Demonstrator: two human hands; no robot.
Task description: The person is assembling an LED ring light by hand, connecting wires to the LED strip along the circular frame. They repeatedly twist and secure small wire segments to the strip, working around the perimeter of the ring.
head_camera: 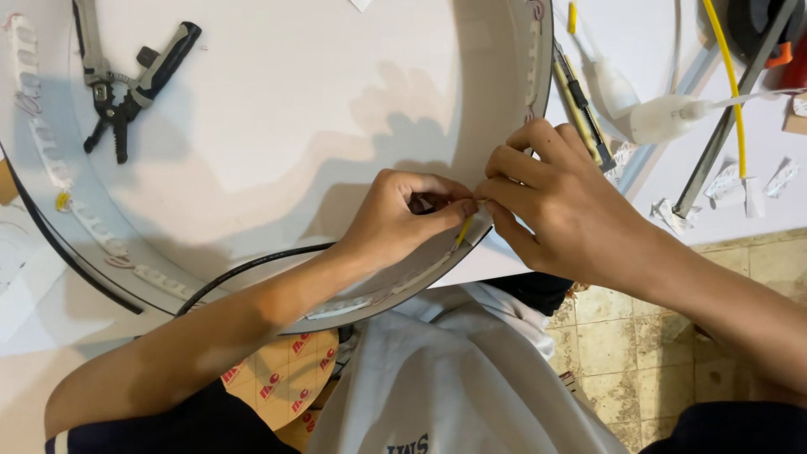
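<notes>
Both hands meet at the near rim of the round white panel (pixel 277 92), which overhangs the worktop (pixel 622 50) toward the person's lap so its edge is easy to reach. The left hand (pixel 395 223) pinches the white LED strip (pixel 370 298) lining the rim, its grip pressed together at a thin yellow wire (pixel 463 231); the right hand (pixel 559 202) pinches the same spot opposite, steadying it. Wire strippers (pixel 126 84) lie set aside on the panel.

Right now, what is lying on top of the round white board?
Black-handled pliers lie on the round white board. Both the left hand and right hand pinch a white strip at its rim, covering that spot.
</notes>
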